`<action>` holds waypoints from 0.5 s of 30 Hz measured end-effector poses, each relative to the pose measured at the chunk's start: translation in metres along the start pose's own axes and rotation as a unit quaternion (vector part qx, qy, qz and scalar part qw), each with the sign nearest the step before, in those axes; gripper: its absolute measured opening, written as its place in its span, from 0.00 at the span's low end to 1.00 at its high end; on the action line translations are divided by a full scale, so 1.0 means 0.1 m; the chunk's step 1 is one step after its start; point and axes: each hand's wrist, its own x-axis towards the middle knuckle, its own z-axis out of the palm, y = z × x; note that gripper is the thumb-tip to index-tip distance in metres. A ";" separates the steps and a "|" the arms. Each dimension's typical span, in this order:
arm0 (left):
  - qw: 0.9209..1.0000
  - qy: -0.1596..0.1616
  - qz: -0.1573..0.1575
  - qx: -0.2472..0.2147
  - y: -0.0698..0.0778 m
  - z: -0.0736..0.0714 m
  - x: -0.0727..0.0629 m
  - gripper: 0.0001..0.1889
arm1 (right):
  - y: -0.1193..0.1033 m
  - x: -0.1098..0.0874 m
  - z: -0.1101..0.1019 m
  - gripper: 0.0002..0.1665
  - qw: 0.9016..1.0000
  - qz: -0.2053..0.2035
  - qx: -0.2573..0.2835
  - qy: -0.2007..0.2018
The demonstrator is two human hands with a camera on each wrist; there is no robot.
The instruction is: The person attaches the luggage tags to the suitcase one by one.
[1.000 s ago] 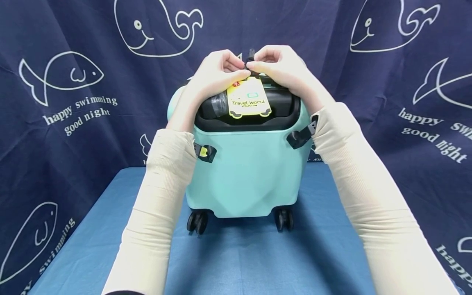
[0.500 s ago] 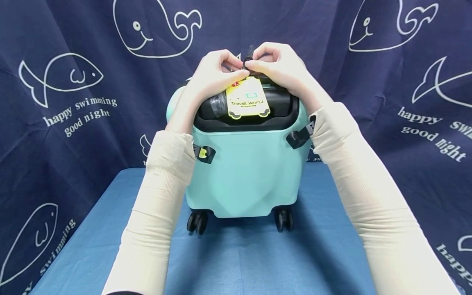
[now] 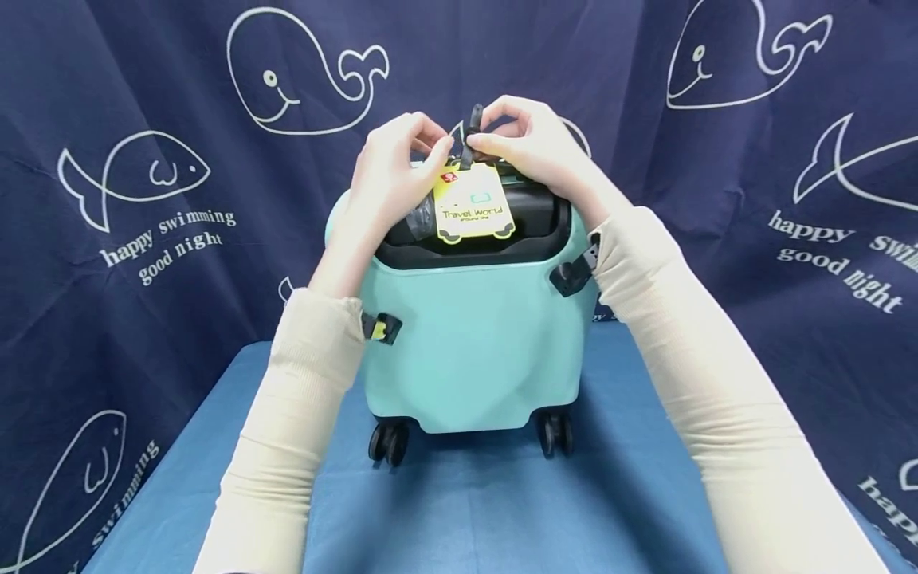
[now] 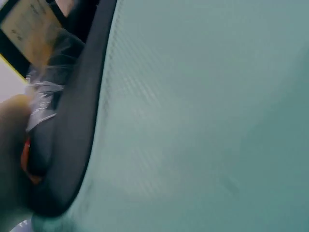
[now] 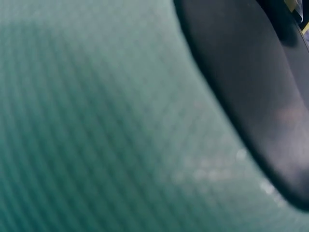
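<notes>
A mint-green suitcase [image 3: 473, 343] stands upright on its black wheels in the head view. Over its black handle [image 3: 534, 211] lies a yellow luggage tag [image 3: 473, 206] printed "Travel World". My right hand [image 3: 538, 147] pinches the tag's black strap [image 3: 473, 119], whose end points upward. Just left of the strap is my left hand [image 3: 394, 167], thumb and fingers loosely bent near the tag's upper corner, holding nothing visible. In the left wrist view, clear plastic wrap [image 4: 43, 101] shows on the handle. The right wrist view shows the black handle recess [image 5: 251, 87] and green shell.
A blue cloth [image 3: 466, 510] covers the table beneath the suitcase. Behind hangs a navy curtain [image 3: 545, 48] with white whale and fish drawings. Black straps with buckles [image 3: 571, 277] sit at both wrists, in front of the suitcase.
My left hand has drawn away from the strap, left and slightly down. The right hand still pinches the strap, and more of it shows. The head view has shifted slightly.
</notes>
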 end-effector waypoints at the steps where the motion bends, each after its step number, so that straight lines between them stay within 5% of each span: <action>1: 0.999 0.020 0.028 -0.014 -0.01 0.00 -0.06 0.09 | 0.00 0.00 0.00 0.11 1.000 0.002 -0.003 0.001; 7: 0.968 0.119 0.190 -0.112 -0.07 0.00 -0.46 0.11 | 0.01 -0.01 0.01 0.10 1.000 0.003 -0.006 -0.002; 11: 0.957 0.089 0.246 -0.128 -0.10 -0.01 -0.63 0.24 | 0.01 -0.01 0.02 0.11 1.000 -0.010 -0.001 -0.005; 15: 0.961 0.047 0.257 -0.093 -0.10 0.01 -0.69 0.30 | 0.01 -0.01 0.02 0.12 1.000 -0.020 -0.004 -0.006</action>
